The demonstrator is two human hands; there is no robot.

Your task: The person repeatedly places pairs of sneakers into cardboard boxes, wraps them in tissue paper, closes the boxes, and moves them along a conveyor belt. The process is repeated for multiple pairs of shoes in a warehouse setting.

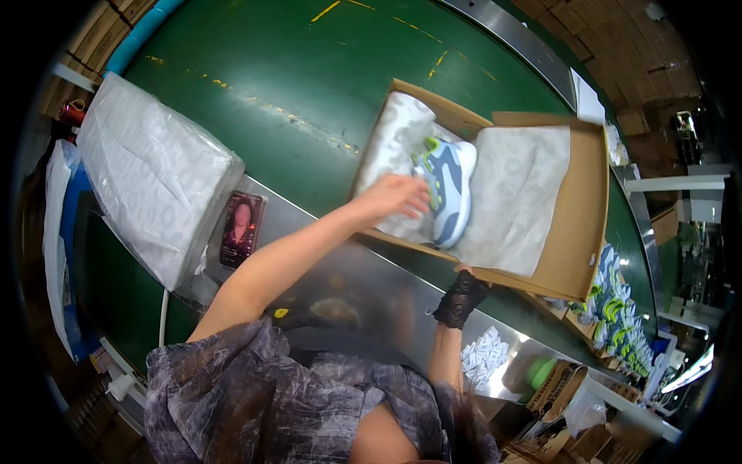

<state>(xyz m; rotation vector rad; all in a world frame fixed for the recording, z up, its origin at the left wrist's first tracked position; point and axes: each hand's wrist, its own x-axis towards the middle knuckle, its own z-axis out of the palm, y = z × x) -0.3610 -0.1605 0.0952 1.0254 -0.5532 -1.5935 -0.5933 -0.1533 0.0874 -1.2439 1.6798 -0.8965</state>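
Note:
An open brown cardboard shoe box (541,280) lies on the green belt in front of me, its lid folded out to the right. A blue, grey and white sneaker (456,182) with lime trim rests in it, next to patterned white tissue paper (402,120). More tissue paper (514,193) covers the inside of the lid. My bare left hand (393,197) hovers at the sneaker's laces, fingers stretched out and slightly blurred; whether it touches the shoe I cannot tell. My right hand (461,299), in a black fingerless glove, grips the box's near edge, its fingers partly hidden.
Left of the box lies a stack of tissue paper (158,170) in clear plastic. A phone (241,228) leans beside it on the metal ledge (340,286). Small white sachets (485,357) are piled on the right. Several more sneakers (618,313) sit at the far right.

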